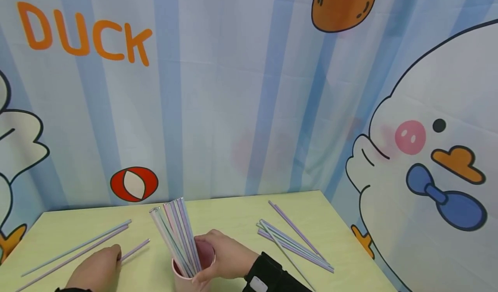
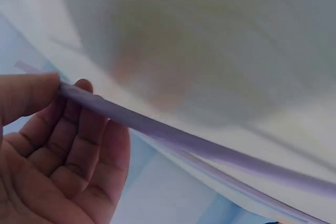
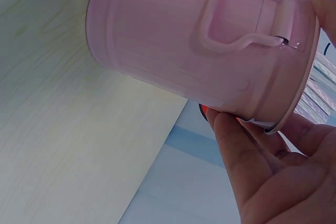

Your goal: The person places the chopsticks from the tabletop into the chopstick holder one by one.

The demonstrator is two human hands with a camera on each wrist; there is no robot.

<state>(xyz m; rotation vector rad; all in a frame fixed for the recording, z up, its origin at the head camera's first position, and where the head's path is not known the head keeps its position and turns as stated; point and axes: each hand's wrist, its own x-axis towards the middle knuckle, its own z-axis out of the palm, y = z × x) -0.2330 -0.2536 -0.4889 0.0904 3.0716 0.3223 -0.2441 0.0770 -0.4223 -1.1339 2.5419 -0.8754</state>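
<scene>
My left hand (image 1: 96,266) is low over the left side of the table. Its thumb and fingers pinch a purple straw (image 2: 173,136), whose far end points toward the middle of the table. With my right hand (image 1: 225,254) I grip the rim of a pink metal bucket (image 3: 157,30), which has a wire handle (image 3: 231,44) on its side. A bunch of pastel straws (image 1: 177,235) stands in the bucket, leaning left. In the head view, the bucket's lower part is cut off by the frame edge.
On the left of the table (image 1: 229,214) lie a blue straw (image 1: 78,247) and another purple straw (image 1: 74,257). Several loose straws (image 1: 295,246) lie to the right, some crossing. A curtain with duck prints (image 1: 225,88) hangs behind the table.
</scene>
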